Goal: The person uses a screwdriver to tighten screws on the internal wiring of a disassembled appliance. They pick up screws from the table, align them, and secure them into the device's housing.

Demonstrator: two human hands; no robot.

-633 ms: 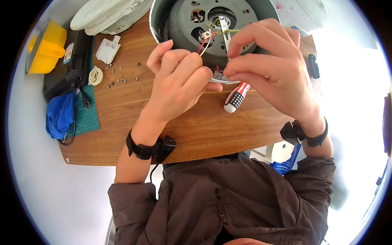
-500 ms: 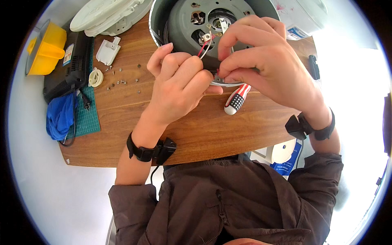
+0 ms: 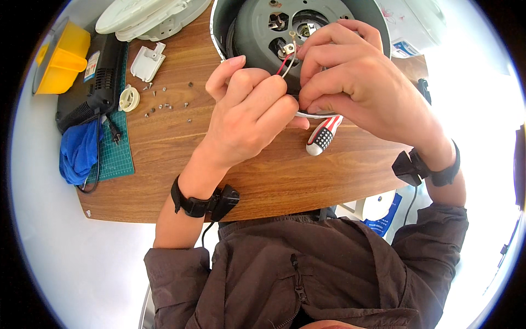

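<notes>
A round appliance body, its grey metal base [image 3: 253, 34] facing up, stands at the table's far edge. My left hand [image 3: 246, 118] is closed over its near rim, fingers curled round a red and white pair of wires [image 3: 286, 64]. Ring-shaped metal terminals top the wires, beside cut-outs in the base. My right hand [image 3: 356, 82] is closed in a pinch at the same rim, thumb against forefinger, its fingertips next to my left hand's. What the pinch holds is hidden. Just below the rim lies a screwdriver [image 3: 322, 136] with a red, white and black handle.
Several small screws [image 3: 161, 106] are scattered left of the body, near a cream ring-shaped part [image 3: 129, 98] and a white plastic piece [image 3: 147, 63]. Farther left are a black device [image 3: 87, 96], a yellow container [image 3: 68, 55], a blue cloth [image 3: 82, 153] and a green cutting mat [image 3: 118, 159].
My fingertips have come closer together, and a red bit seen between them is now hidden. The body and both hands sit slightly farther right in the picture.
</notes>
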